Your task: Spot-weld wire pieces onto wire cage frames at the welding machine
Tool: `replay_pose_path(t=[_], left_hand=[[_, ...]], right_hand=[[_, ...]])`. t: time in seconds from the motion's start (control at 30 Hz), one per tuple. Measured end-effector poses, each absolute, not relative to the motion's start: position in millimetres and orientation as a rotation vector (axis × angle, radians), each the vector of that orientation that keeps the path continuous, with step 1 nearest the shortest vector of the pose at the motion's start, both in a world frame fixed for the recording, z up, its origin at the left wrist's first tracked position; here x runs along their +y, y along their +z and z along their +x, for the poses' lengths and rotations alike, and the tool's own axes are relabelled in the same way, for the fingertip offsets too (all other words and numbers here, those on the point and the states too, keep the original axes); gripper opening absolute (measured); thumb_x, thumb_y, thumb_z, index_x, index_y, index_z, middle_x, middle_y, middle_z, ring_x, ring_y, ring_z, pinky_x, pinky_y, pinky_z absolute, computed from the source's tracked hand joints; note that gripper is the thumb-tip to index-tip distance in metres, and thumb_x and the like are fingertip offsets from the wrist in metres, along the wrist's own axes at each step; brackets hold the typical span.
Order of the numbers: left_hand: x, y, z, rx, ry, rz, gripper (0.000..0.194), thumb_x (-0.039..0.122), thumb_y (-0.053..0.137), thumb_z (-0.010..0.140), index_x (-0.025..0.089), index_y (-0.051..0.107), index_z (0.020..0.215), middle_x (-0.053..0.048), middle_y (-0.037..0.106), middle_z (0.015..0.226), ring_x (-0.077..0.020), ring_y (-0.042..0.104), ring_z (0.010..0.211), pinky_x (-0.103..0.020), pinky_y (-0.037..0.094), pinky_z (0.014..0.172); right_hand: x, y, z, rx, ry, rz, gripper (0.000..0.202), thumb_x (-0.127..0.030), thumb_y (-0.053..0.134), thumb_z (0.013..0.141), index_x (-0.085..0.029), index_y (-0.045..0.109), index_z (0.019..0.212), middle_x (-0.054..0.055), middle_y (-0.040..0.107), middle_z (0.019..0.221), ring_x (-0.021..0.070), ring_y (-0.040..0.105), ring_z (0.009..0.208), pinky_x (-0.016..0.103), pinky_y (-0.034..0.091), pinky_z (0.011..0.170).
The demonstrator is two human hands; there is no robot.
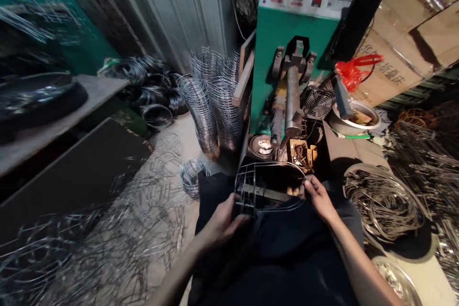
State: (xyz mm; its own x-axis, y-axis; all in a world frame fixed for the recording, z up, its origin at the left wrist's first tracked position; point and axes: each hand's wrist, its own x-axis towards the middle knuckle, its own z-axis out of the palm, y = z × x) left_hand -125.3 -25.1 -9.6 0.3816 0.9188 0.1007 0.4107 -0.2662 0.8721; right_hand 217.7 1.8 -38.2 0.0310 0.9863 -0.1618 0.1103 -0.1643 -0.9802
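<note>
Though in both hands (225,220) (319,197) — wirework (255,184) partly unclear

Dim, uneven light — glare on cardboard box (401,40), dark clothing (297,253) loses detail; scattered wire (136,229) at left blurred — edges stretched.

From the wire frame (255,187), the machine (297,57) is placed at twelve o'clock, ring stacks (224,105) at eleven. Wires (385,203) are laid in a basin (412,245) at three.
</note>
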Motion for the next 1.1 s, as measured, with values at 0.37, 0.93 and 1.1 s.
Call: replay_pose_path(t=[0.37, 0.93, 1.1], left_hand=[[90.9, 12.1, -70.8, 0.920, 0.727, 1.909, 0.033, 0.035, 0.080, 0.072, 0.017, 0.072, 0.099, -0.002, 0.071, 0.085, -0.0186, 0.066, 0.082, -0.025, 0.050, 0.075], [149.8, 10.4, -43.7, 0.792, 0.729, 1.874, 0.036, 0.040, 0.077, 0.076, 0.014, 0.069, 0.100, -0.005, 0.067, 0.095, -0.0183, 0.062, 0.088, -0.029, 0.048, 0.081], [154.1, 10.6, -45.4, 0.804, 0.734, 1.881, 0.039, 0.041, 0.078, 0.075, 0.014, 0.068, 0.101, -0.004, 0.067, 0.092, -0.0176, 0.062, 0.086, -0.027, 0.048, 0.079]], right_hand=[[-89.8, -81.6, 207.7, -0.502, 1.316, -1.410, 0.048, -0.051, 0.083, 0.065, -0.026, 0.047, 0.085, -0.002, 0.069, 0.081, 0.0239, 0.072, 0.081, 0.037, 0.057, 0.071], [-98.1, -109.1, 136.2, -0.207, 1.378, -1.219, 0.053, -0.045, 0.090, 0.059, -0.023, 0.049, 0.086, -0.002, 0.071, 0.086, 0.0206, 0.072, 0.082, 0.037, 0.057, 0.077], [-89.1, -122.6, 130.2, -0.214, 1.406, -1.230, 0.054, -0.045, 0.090, 0.058, -0.024, 0.050, 0.088, -0.002, 0.071, 0.083, 0.0228, 0.072, 0.087, 0.036, 0.057, 0.076]])
